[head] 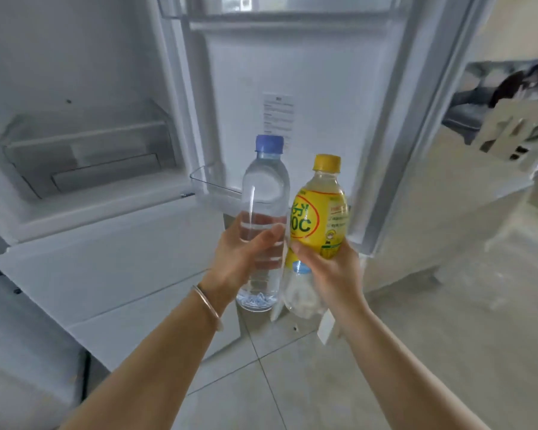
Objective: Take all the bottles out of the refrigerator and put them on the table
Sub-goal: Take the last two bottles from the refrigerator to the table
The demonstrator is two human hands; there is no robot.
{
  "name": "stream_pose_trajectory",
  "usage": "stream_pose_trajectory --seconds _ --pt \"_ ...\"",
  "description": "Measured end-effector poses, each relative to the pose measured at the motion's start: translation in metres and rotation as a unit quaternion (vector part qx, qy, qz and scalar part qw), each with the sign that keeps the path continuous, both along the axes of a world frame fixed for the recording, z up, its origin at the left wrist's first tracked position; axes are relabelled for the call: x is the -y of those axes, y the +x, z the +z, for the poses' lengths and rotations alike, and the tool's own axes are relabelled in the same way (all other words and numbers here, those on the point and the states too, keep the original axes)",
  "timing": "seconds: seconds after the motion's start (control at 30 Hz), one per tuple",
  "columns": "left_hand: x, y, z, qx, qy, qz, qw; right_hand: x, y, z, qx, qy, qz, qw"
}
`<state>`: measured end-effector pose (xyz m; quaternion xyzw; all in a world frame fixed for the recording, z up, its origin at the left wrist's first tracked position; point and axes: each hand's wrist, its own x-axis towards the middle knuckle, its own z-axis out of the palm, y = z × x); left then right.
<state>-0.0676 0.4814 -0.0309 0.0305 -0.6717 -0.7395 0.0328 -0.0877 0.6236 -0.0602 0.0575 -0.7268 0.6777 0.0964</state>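
Clearly, the left hand (246, 259) grips a clear water bottle (263, 218); the right hand (326, 268) clutches a yellow bottle (319, 218) and a small bottle (300, 290) together, before the refrigerator door (292, 88). That doubled grip risks dropping one.

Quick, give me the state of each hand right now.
Left hand: holds the clear water bottle.
Right hand: holds the yellow bottle and a small bottle below it.
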Motion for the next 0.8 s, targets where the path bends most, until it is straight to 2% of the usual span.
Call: stream_pose_trajectory --seconds 0.17,0.37,0.5,0.8 --pt "-0.132 0.019 -0.01 0.001 0.017 -0.045 0.999 -0.139 0.036 -0.011 0.027 0.003 -0.04 0.999" --pt "-0.251 0.004 -0.028 0.035 0.02 -0.088 0.995 -0.251 0.032 -0.027 0.057 -0.004 -0.107 0.993" --pt "-0.298 -0.033 -0.04 0.047 0.015 -0.099 0.994 -0.298 -0.005 -0.041 0.074 -0.026 -0.134 0.988" --pt "-0.372 -0.184 -0.057 0.054 0.035 -0.058 0.996 -0.363 -0.147 -0.04 0.061 0.02 -0.145 0.987"
